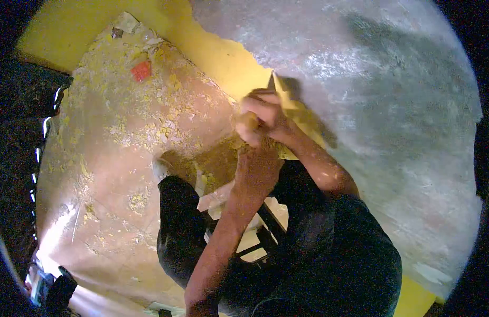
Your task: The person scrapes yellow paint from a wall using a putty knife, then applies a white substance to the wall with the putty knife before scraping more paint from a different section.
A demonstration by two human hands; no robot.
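My right hand [263, 119] is closed around the handle of a scraper [283, 94]. The scraper's yellow-stained blade lies against the wall where yellow paint [218, 55] meets bare grey plaster [392, 105]. My left hand [257, 169] sits directly below the right, pressed up against the right wrist. It seems to grip the lower end of the same handle, though its fingers are hidden. Both arms reach up from my dark shirt at the bottom of the head view.
The floor [118, 158] on the left is strewn with yellow paint flakes and holds a red scrap [141, 70]. My dark-trousered leg and shoe [162, 169] rest on a paint-spattered stool or ladder [252, 240]. Dark objects line the left edge.
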